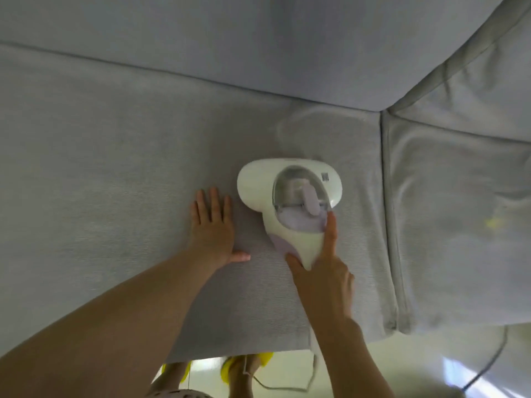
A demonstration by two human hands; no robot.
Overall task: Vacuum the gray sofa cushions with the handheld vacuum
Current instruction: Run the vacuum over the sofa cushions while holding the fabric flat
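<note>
Our right hand (321,271) clasps the handheld vacuum (290,193) by its tapered six-o'clock handle; rigid, light plastic, we judge. Our left hand (214,222) lies spread at nine o'clock on the soft cushion (115,168).

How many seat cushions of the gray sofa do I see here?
2. The left seat cushion lies under the vacuum; the right seat cushion lies past the seam. More may be outside the view.

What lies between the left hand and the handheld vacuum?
In the head view, only bare gray seat cushion separates the left hand from the handheld vacuum.
</note>
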